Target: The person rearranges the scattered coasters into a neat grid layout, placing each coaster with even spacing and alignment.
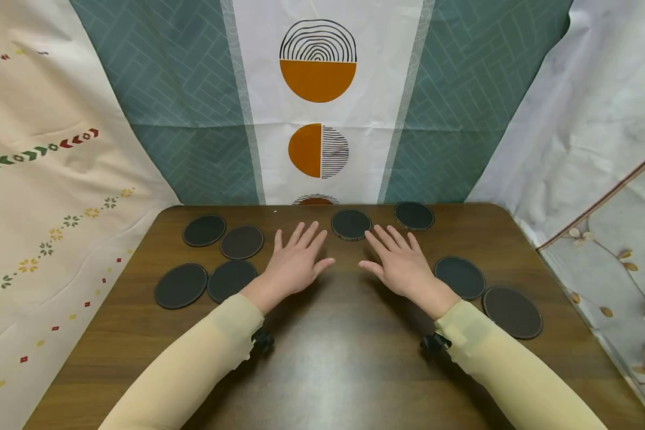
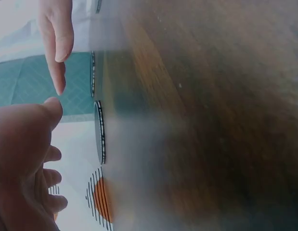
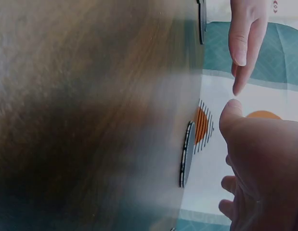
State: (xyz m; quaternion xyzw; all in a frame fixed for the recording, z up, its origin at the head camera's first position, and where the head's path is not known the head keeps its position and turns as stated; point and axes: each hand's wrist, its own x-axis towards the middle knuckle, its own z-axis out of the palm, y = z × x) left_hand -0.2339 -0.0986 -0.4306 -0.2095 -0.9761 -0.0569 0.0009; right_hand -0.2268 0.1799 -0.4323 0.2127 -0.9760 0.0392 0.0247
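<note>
My left hand (image 1: pixel 297 260) is held palm down above the wooden table (image 1: pixel 333 370), its fingers straight and spread, holding nothing. Across from it, my right hand (image 1: pixel 400 260) hovers the same way, fingers extended and the thumb pointing inward. A dark round coaster (image 1: pixel 352 224) lies flat near the tips of the right hand's fingers. Beside the left wrist is another dark coaster (image 1: pixel 232 279). Close to the right wrist lies a further coaster (image 1: pixel 459 278). Both wrist views show the hands raised off the tabletop, with the coaster (image 2: pixel 99 132) seen edge-on.
More dark coasters lie at the left, such as one coaster (image 1: pixel 180 286) and a browner one (image 1: pixel 242 242). On the right are a back coaster (image 1: pixel 414 216) and a brownish coaster (image 1: pixel 513 312). A patterned curtain (image 1: pixel 322 107) hangs behind the table's far edge.
</note>
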